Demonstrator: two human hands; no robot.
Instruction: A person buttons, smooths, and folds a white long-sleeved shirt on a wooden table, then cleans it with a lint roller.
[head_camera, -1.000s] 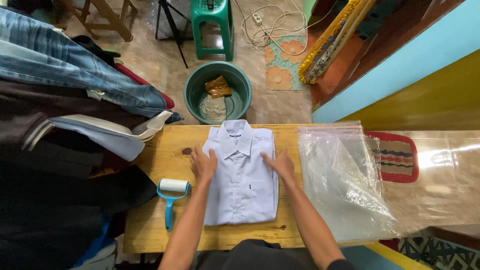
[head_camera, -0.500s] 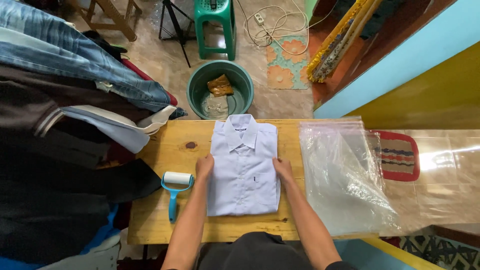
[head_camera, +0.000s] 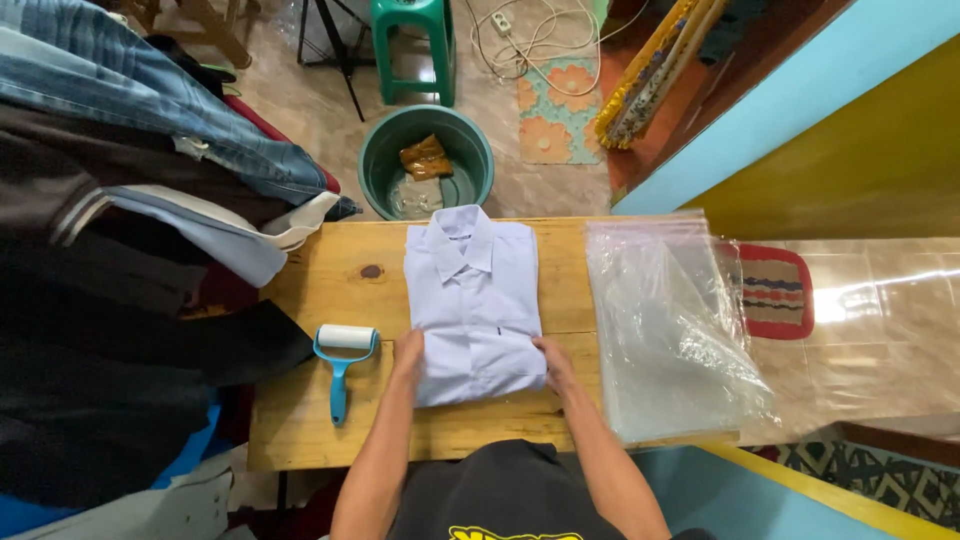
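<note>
A folded pale lilac collared shirt (head_camera: 473, 295) lies collar-away on a wooden table (head_camera: 330, 430). My left hand (head_camera: 406, 352) rests flat at the shirt's near left corner. My right hand (head_camera: 554, 362) presses against its near right corner. Both hands touch the fabric's lower edges with fingers laid along them; neither lifts it.
A blue lint roller (head_camera: 343, 357) lies left of the shirt. Clear plastic bags (head_camera: 670, 330) are stacked on the right. A pile of clothes (head_camera: 120, 220) hangs over the left. A green bucket (head_camera: 426, 160) and green stool (head_camera: 412, 40) stand on the floor beyond the table.
My hands have slid down the shirt's sides from near the chest toward its near bottom corners. The shirt stays in place.
</note>
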